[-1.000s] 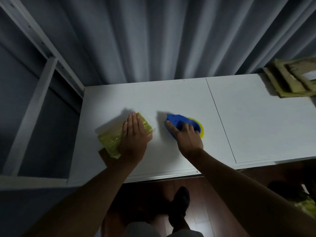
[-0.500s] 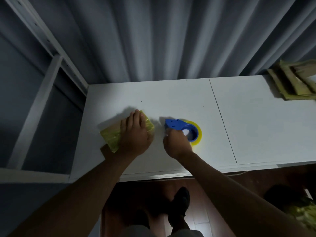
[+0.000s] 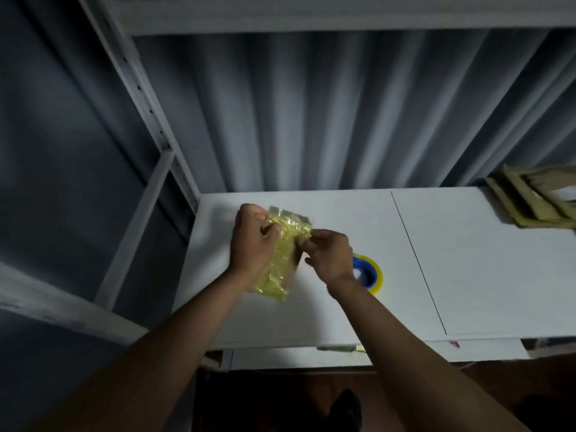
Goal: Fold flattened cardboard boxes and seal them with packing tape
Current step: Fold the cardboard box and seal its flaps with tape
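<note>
A small cardboard box point(image 3: 282, 257) wrapped in yellowish tape is lifted off the white table point(image 3: 467, 269) and stands on end between both hands. My left hand point(image 3: 252, 241) grips its left side with curled fingers. My right hand point(image 3: 327, 255) pinches its right edge. The blue tape dispenser with its yellow roll point(image 3: 367, 274) lies on the table just right of my right wrist, partly hidden by it.
A stack of flattened cardboard boxes point(image 3: 536, 199) lies at the table's far right. A grey metal shelf frame point(image 3: 149, 120) rises at the left and overhead. A curtain hangs behind the table. My foot point(image 3: 346, 410) is on the dark floor below.
My right hand has let go of the tape dispenser and moved left to the box. Both hands have lifted the box off the table and turned it upright. The camera has tilted upward.
</note>
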